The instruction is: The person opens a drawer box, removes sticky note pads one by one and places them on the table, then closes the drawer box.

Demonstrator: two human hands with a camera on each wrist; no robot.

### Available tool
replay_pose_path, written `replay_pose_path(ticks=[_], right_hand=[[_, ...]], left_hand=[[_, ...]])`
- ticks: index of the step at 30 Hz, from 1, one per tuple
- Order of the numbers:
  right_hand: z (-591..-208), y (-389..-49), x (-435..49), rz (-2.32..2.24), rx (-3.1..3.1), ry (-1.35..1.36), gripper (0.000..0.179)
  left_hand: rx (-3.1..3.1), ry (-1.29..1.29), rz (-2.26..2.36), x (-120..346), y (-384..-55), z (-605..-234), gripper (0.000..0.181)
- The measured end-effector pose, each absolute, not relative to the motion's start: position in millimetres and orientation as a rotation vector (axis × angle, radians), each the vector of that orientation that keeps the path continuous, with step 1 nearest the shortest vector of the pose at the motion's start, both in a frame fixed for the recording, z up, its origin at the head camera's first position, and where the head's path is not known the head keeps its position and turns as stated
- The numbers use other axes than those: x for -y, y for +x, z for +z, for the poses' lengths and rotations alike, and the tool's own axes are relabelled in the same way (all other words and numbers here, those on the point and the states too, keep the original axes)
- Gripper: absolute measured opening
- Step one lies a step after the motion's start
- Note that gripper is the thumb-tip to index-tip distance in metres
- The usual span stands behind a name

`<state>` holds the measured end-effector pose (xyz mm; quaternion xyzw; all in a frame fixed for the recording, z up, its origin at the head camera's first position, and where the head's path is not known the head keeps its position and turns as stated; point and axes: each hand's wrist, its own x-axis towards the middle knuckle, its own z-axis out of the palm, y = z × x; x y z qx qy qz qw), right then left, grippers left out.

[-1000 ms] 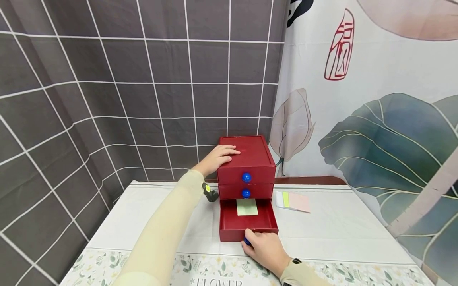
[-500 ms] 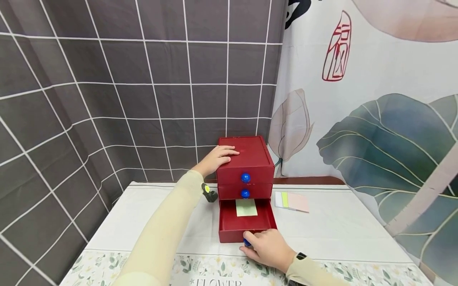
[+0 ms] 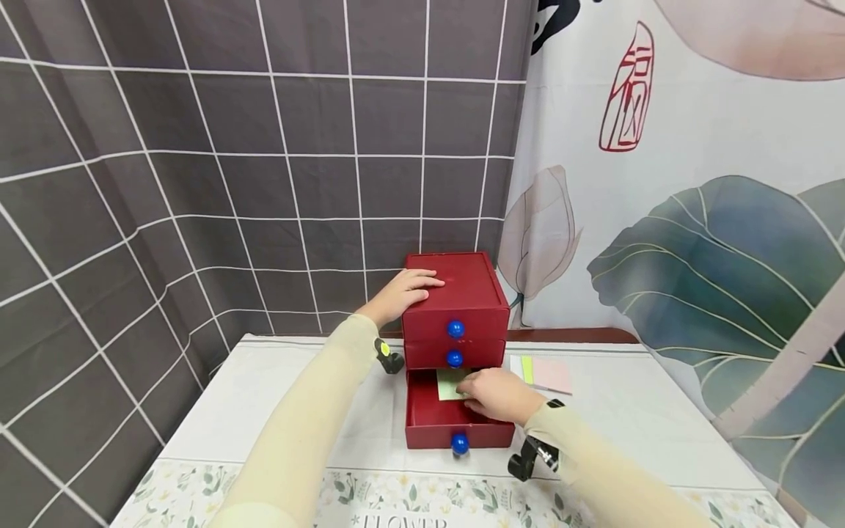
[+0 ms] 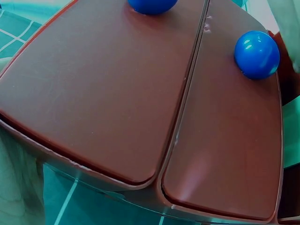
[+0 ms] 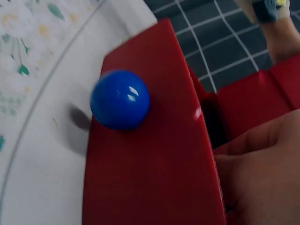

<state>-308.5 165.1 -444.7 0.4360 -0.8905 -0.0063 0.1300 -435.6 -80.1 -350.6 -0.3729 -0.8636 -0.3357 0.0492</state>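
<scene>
A red cabinet (image 3: pixel 472 282) with three drawers stands on the table. My left hand (image 3: pixel 400 292) rests on the left side of its top, fingers extended. The bottom drawer (image 3: pixel 428 435) is pulled out, and a pale green sticky note (image 3: pixel 447 384) lies flat inside. Over that drawer is my right hand (image 3: pixel 500 394), its bent fingers overlapping the note's right part. In the right wrist view the fingers dip behind the drawer front (image 5: pixel 154 168), which hides their tips. The drawer's blue knob (image 5: pixel 120 100) is free of the hand.
Right of the cabinet lies a pad of sticky notes (image 3: pixel 551 372) in pink, white and yellow-green. The upper two drawers stand closed, with blue knobs (image 3: pixel 455 328). A white cloth (image 3: pixel 594 433) with a floral border covers the table. Grey checked fabric (image 3: pixel 317 183) hangs behind.
My right hand has let go of the bottom drawer's knob and moved up and inward over the note. The left hand and the drawer stay where they were.
</scene>
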Motion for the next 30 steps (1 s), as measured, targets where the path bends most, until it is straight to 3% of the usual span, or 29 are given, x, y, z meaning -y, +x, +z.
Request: replay_pose_path(ticks=[8, 16, 30], right_hand=[[-451.8, -329.4, -165.0, 0.051, 2.762, 1.244, 0.011], [-462.8, -331.8, -164.0, -0.028, 2.754, 1.146, 0.023], [-471.6, -334.9, -163.2, -0.221, 2.595, 1.25, 0.026]], left_hand=[[2.619, -1.134, -1.032, 80.4, -435.7, -349.9, 0.04], [2.623, -1.141, -1.026, 79.0, -435.9, -350.5, 0.04], [2.627, -1.128, -1.001, 77.2, -438.5, -351.6, 0.04]])
